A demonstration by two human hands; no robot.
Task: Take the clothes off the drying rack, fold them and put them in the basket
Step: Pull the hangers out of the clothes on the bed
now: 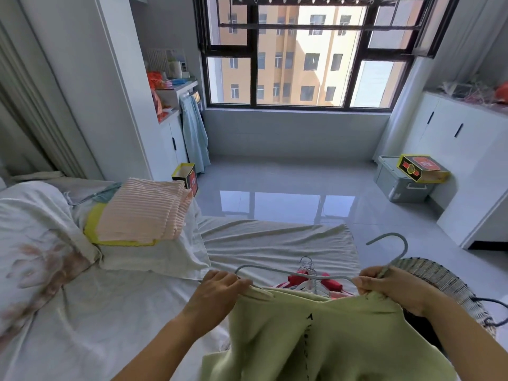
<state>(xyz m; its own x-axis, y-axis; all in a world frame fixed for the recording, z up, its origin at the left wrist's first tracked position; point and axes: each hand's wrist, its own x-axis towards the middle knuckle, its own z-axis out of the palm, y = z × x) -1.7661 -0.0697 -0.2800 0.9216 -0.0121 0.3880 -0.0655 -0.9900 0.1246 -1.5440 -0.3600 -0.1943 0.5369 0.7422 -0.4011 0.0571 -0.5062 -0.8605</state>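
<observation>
"Green top (316, 339), where is it?"

"On my head view it sits low in the middle. It hangs from both hands, over the edge of the bed (123, 312)."

"What does the left hand do?"

"My left hand (220, 287) has its fingers curled. It pinches one shoulder edge of the top, right at the end of the grey hanger (275, 271)."

"And the right hand?"

"My right hand (390, 287) is closed around the hanger, just under its hook. It grips the other shoulder of the top too. The hanger's thin bar shows bare between the two hands, just above the top's neck."

"Where is the basket?"

"The woven basket (439, 279) is on the right, just behind my right hand. Behind the top lies a heap of red and white hangers (298, 278). A folded pink pile (143, 213) rests on the left side of the bed. The drying rack (302, 1) is up high by the window."
</observation>
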